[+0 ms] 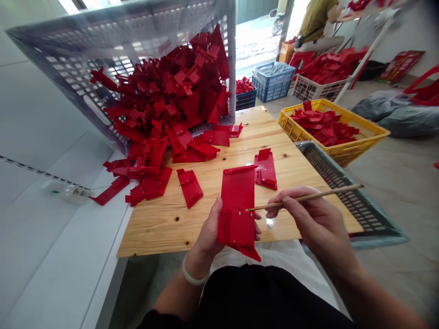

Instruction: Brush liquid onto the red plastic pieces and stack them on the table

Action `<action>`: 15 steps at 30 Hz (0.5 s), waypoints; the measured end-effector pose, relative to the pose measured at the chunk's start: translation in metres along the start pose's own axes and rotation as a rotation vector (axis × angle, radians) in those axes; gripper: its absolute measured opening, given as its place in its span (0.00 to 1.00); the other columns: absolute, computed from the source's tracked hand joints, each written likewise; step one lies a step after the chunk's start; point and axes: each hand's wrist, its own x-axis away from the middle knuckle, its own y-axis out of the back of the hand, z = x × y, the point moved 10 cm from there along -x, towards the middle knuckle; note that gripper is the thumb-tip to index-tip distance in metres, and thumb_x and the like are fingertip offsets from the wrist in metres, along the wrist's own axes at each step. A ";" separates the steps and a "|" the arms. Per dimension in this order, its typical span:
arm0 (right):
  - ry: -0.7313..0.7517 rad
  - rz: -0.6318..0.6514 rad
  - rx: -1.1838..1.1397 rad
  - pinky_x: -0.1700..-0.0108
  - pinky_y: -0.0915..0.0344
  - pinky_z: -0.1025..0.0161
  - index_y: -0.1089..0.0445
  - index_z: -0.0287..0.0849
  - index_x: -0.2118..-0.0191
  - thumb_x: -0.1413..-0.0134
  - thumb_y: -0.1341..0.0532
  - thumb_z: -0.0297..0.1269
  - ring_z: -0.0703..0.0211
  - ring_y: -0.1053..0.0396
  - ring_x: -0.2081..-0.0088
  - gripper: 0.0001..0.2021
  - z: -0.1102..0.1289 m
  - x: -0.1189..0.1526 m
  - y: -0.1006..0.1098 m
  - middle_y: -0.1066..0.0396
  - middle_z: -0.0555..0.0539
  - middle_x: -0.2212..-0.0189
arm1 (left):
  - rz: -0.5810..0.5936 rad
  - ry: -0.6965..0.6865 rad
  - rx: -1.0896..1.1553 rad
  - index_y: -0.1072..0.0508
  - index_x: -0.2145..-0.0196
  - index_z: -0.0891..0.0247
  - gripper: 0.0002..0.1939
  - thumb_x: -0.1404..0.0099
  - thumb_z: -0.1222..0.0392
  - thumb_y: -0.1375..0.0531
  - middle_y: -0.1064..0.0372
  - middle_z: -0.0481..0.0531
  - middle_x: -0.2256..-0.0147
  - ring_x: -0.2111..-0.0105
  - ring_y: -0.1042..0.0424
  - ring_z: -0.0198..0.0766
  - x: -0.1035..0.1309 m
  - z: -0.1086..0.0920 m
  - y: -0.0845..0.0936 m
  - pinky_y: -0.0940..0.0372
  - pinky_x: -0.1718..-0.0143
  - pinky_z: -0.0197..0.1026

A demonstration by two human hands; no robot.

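My left hand (pixel 209 233) is closed around a red plastic part (pixel 238 189), a flat panel with a raised block that has small pale dots at its corners. Pinched in my right hand (pixel 310 219) is a thin wooden stick (pixel 329 191), perhaps a fine brush; its narrow tip meets the part just above the raised block. Two similar red pieces lie on the wooden board: one (pixel 190 188) left of my left hand, another (pixel 265 169) beyond my right hand.
A tipped grey crate (pixel 231 55) spills a heap of red parts (pixel 168 91) onto the board (pixel 154 233). At the right stand a yellow crate (pixel 363 141) of red parts and a dark green crate (pixel 343 178). Farther back, a person (pixel 317 20) sits near more crates.
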 end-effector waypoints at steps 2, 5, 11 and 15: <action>0.008 0.007 -0.015 0.58 0.21 0.65 0.22 0.48 0.53 0.26 0.38 0.33 0.60 0.19 0.63 0.07 0.000 -0.001 -0.001 0.19 0.50 0.64 | 0.037 0.015 -0.002 0.19 0.54 0.76 0.47 0.30 0.23 0.51 0.18 0.71 0.61 0.63 0.17 0.55 -0.001 0.001 -0.003 0.23 0.57 0.50; -0.002 0.015 -0.019 0.59 0.21 0.66 0.22 0.48 0.54 0.26 0.38 0.34 0.61 0.19 0.64 0.06 -0.002 -0.003 -0.003 0.19 0.50 0.65 | 0.047 0.016 0.011 0.19 0.53 0.76 0.47 0.29 0.23 0.51 0.18 0.71 0.59 0.60 0.17 0.57 -0.002 0.001 -0.005 0.23 0.56 0.52; 0.012 -0.015 -0.006 0.60 0.21 0.66 0.23 0.46 0.55 0.26 0.37 0.36 0.61 0.19 0.66 0.04 0.001 -0.009 -0.002 0.19 0.51 0.66 | 0.058 -0.008 0.055 0.19 0.52 0.74 0.44 0.27 0.27 0.52 0.19 0.71 0.55 0.58 0.17 0.58 -0.001 -0.005 -0.009 0.23 0.57 0.52; 0.019 0.031 -0.016 0.60 0.21 0.67 0.23 0.45 0.56 0.26 0.38 0.37 0.62 0.19 0.66 0.06 0.003 -0.009 -0.006 0.20 0.51 0.68 | 0.059 0.010 0.069 0.19 0.52 0.74 0.45 0.27 0.26 0.53 0.19 0.70 0.59 0.60 0.17 0.57 -0.001 -0.004 -0.005 0.23 0.57 0.52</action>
